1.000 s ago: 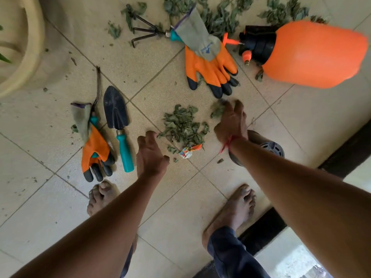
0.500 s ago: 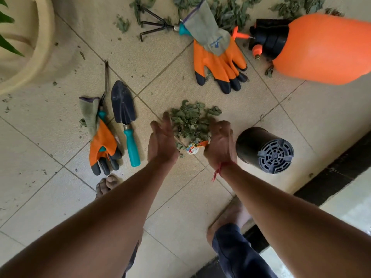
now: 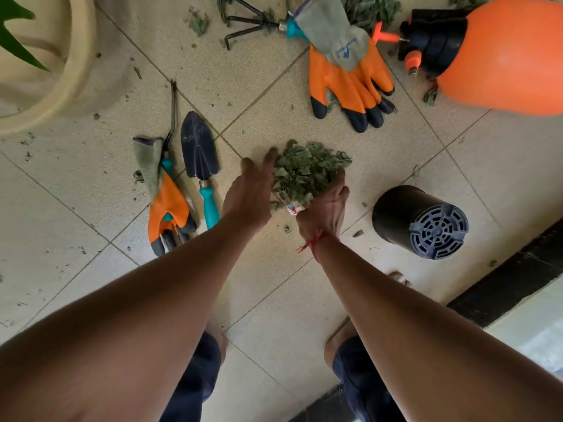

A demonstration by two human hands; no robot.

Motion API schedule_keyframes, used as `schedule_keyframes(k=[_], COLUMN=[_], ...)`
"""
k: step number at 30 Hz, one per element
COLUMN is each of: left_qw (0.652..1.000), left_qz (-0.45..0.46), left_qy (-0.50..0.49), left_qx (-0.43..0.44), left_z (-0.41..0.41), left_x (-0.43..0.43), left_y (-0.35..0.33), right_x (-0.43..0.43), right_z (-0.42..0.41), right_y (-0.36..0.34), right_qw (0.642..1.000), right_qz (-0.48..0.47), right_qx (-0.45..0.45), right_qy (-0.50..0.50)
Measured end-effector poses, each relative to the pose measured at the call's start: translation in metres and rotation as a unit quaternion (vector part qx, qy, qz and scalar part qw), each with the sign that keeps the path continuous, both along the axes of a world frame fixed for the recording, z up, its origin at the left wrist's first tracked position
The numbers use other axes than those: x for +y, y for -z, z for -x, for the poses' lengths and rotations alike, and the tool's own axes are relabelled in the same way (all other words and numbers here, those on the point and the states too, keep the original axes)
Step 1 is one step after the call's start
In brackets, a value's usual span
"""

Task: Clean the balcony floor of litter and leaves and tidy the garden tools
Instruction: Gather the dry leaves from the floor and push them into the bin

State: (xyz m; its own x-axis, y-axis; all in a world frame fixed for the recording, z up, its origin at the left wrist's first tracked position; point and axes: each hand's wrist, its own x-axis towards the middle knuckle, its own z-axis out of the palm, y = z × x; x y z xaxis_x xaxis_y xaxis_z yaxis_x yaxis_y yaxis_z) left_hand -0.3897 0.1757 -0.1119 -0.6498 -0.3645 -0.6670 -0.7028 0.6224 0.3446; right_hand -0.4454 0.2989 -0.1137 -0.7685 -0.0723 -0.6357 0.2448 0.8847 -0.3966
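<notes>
Scooping the heap of dry green leaves (image 3: 307, 169) off the beige tiled floor (image 3: 396, 153), we pressed left hand (image 3: 248, 193) flat-fingered against it, right hand (image 3: 324, 208) curled round it; loose cupping could have spilled leaves and the small colourful wrapper (image 3: 292, 207).

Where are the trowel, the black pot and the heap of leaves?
trowel (image 3: 200, 164), head view, on its dark blade.
black pot (image 3: 402, 214), head view, on its side wall.
heap of leaves (image 3: 307, 170), head view, on its middle.
</notes>
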Motion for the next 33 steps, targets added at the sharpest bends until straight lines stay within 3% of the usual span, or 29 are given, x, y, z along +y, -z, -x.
schedule_keyframes(k=[5, 10, 20, 24, 28, 33], left_qw=[0.994, 0.976, 0.988, 0.987, 0.984, 0.983], left_qz=[0.013, -0.002, -0.01, -0.061, -0.044, -0.068], left_qy=[-0.097, -0.217, -0.14, -0.116, -0.096, -0.075], left_qx=[-0.052, -0.029, 0.07, 0.095, 0.144, 0.152], left_z=[-0.032, -0.017, 0.028, 0.022, 0.018, 0.002], left_x=[0.035, 0.046, 0.014, 0.02, 0.025, 0.031], left_y=[-0.008, 0.005, 0.035, 0.042, 0.041, 0.011], right_x=[0.011, 0.03, -0.013, -0.019, -0.011, 0.005], right_z=[0.026, 0.077, 0.058, 0.031, 0.005, -0.015], right_y=[-0.007, 0.002, 0.011, 0.014, 0.014, -0.011], right_qw=[0.979, 0.948, 0.905, 0.914, 0.942, 0.961], right_qz=[-0.118, -0.163, -0.066, -0.027, 0.044, 0.059], right_qx=[0.119, 0.111, 0.097, 0.089, 0.048, 0.048], right_qy=[-0.119, -0.249, -0.41, -0.394, -0.329, -0.266])
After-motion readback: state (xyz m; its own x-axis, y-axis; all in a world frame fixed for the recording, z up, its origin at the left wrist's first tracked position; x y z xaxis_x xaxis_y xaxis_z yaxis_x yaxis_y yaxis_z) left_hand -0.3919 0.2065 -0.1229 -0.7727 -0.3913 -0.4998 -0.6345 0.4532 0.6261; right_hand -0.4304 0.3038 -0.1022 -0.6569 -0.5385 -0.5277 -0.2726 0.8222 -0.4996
